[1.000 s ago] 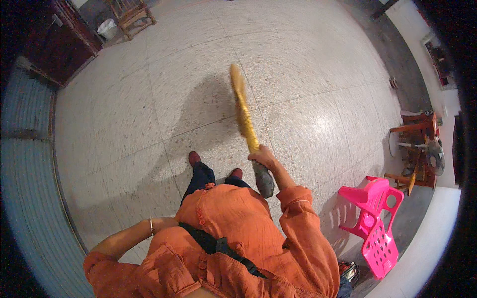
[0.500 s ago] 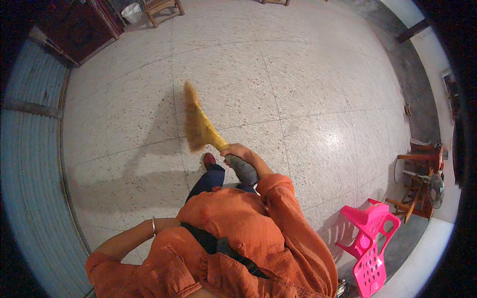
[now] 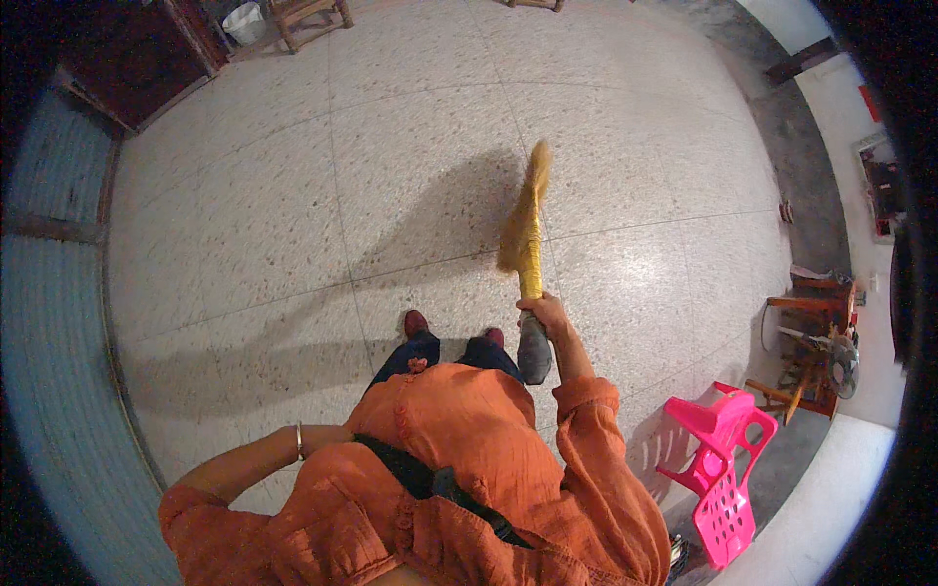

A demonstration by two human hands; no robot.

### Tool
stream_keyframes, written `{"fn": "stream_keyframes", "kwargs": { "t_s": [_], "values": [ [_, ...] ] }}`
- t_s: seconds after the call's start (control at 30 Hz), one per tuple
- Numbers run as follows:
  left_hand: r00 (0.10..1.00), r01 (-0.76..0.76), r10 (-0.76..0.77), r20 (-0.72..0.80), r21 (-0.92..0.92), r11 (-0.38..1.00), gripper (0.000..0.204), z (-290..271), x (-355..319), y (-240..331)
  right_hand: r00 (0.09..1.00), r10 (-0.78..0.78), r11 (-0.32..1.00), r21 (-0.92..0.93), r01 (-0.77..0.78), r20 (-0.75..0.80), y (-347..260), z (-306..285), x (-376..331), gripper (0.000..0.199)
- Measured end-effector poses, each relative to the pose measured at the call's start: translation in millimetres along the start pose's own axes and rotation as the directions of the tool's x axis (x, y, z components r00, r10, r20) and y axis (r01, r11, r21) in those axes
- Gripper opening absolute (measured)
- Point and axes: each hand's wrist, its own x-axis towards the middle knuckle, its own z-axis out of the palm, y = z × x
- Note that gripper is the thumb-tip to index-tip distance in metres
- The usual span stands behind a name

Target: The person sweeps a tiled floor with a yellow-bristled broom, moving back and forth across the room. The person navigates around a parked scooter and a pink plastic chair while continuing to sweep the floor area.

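Observation:
In my right hand [image 3: 549,314] is a short broom [image 3: 531,264] with a yellow-bound neck, a dark grey handle and a fan of tan bristles. My fingers wrap round the handle just below the yellow part. The bristles point away from me over the speckled floor [image 3: 430,127], and whether they touch it I cannot tell. A bracelet circles my left wrist [image 3: 315,439], which bends in against my waist. The orange shirt hides the fingers of that hand.
A pink plastic chair [image 3: 718,469] stands at my right. Beyond it are wooden furniture [image 3: 806,376] and a small fan [image 3: 842,366] by the wall. Corrugated blue panels [image 3: 54,332] line the left side. A white bucket [image 3: 244,23] and a wooden stool [image 3: 305,15] are at the far left.
My right hand has swung the broom to the right, and its bristles now lie farther right over the floor. My right shoe has come into view. The left arm keeps its place.

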Motion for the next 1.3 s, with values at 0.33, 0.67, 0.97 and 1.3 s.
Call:
{"fn": "stream_keyframes", "kwargs": {
  "t_s": [0.33,0.67,0.97,1.3],
  "values": [
    [0.968,0.250,-0.243,0.067,-0.134,0.959,0.036,-20,16,34,0.928,-0.100,0.961,-0.206,0.183,0.360,-31,75,31,0.032],
    [0.982,0.188,-0.189,-0.012,-0.065,0.980,0.035,-22,67,48,0.766,-0.006,0.991,-0.097,0.088,0.642,-45,48,102,0.032],
    [0.990,0.130,-0.129,-0.055,0.008,0.991,0.033,-47,127,64,0.932,0.069,0.996,0.033,-0.087,0.356,-76,-138,83,0.027],
    [0.993,0.109,-0.107,-0.040,0.062,0.992,0.032,-68,172,82,0.960,-0.272,0.925,-0.255,0.281,0.070,-66,-181,110,0.044]
  ]
}}
